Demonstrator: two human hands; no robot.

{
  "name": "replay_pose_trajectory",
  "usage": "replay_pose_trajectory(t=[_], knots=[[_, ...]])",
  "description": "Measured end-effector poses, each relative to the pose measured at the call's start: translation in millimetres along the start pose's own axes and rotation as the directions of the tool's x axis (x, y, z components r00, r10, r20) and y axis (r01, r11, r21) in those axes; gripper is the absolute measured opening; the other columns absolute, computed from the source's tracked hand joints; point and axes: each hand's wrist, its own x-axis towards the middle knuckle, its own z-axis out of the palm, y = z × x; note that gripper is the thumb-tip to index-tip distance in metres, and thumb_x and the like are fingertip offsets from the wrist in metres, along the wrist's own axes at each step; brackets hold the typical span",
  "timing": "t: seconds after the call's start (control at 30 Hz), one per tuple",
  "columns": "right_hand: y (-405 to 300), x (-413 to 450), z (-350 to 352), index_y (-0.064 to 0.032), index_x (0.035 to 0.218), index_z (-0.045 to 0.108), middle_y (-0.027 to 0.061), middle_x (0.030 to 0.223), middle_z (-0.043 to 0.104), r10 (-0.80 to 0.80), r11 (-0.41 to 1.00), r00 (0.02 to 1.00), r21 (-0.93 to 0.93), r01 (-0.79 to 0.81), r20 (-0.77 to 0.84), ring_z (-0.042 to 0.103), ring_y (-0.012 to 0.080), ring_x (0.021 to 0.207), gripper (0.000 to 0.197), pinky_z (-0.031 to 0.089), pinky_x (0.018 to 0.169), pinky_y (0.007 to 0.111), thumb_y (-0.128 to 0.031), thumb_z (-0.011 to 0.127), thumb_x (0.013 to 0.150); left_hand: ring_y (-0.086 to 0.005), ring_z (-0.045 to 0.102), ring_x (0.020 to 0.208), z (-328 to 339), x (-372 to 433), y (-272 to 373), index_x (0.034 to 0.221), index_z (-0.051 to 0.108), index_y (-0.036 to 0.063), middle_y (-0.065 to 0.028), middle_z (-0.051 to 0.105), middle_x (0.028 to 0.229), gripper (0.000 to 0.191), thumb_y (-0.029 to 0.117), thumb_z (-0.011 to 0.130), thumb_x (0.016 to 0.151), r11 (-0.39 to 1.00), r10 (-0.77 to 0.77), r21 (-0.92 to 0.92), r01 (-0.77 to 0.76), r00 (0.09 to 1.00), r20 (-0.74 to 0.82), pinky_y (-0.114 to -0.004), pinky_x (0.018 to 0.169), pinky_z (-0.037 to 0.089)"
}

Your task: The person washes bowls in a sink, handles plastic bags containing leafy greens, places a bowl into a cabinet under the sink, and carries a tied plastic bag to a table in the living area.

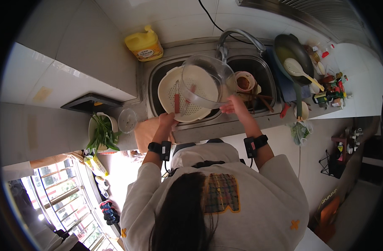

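My left hand [167, 120] grips the near rim of a cream plastic colander [164, 89] over the left sink basin. Two knives lie inside it: a red-handled knife [177, 102] and a second knife [191, 92], partly seen through clear plastic. With its fingers at the lower right rim, my right hand [235, 105] holds a large transparent bowl [208, 58], tilted above the colander's right side. In the right basin are a pink-rimmed bowl [246, 75] with brown residue and several brown chopsticks [264, 102].
A curved faucet [238, 31] arches behind the basins. Dish soap [144, 44] stands back left; leafy greens in a container [103, 131], a clear round container [127, 120] and an orange-brown cloth [147, 133] are left. A wok [295, 47] holding a slotted ladle [293, 66] and several seasoning bottles [332, 84] stand right.
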Motion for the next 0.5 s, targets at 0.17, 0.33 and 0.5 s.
replay_pose_trajectory(t=[0.17, 0.33, 0.5], knots=[[-4.5, 12.4, 25.0, 0.0036, 0.078, 0.051, 0.0135, 0.063, 0.059, -0.057, 0.969, 0.997, -0.24, 0.067, 0.051, 0.056, 0.0162, 0.048, 0.025, 0.043, 0.043, 0.023, -0.021, 0.046, 0.076, -0.0273, 0.06, 0.07, 2.4, -24.5, 9.2, 0.09, 0.051, -0.0131, -0.0187, 0.056, 0.085, 0.027, 0.001, 0.044, 0.067, 0.989, 0.06, 0.124, -0.077, 0.989, 0.136, -0.032, 0.061, 0.052], [-3.3, 8.8, 28.0, 0.0061, 0.076, 0.047, 0.0108, 0.053, 0.056, -0.2, 0.857, 0.973, -0.462, 0.229, 0.112, 0.053, 0.0151, 0.04, 0.019, 0.041, 0.037, 0.023, -0.013, 0.051, 0.074, -0.0276, 0.059, 0.076, -11.2, -32.9, -0.6, 0.093, 0.048, -0.0135, -0.0184, 0.055, 0.089, 0.028, 0.0, 0.044, 0.069, 0.988, 0.071, 0.125, -0.094, 0.982, 0.175, -0.033, 0.065, 0.052], [-4.4, 15.4, 25.0, 0.0014, 0.075, 0.047, 0.0086, 0.054, 0.055, -0.225, 0.868, 0.967, -0.426, 0.256, 0.122, 0.053, 0.0135, 0.04, 0.016, 0.04, 0.037, 0.022, -0.014, 0.049, 0.078, -0.0262, 0.059, 0.076, -14.3, -49.4, -6.5, 0.094, 0.049, -0.0126, -0.0173, 0.056, 0.089, 0.027, 0.001, 0.045, 0.071, 0.993, 0.042, 0.106, -0.06, 0.984, 0.171, -0.032, 0.065, 0.052]])
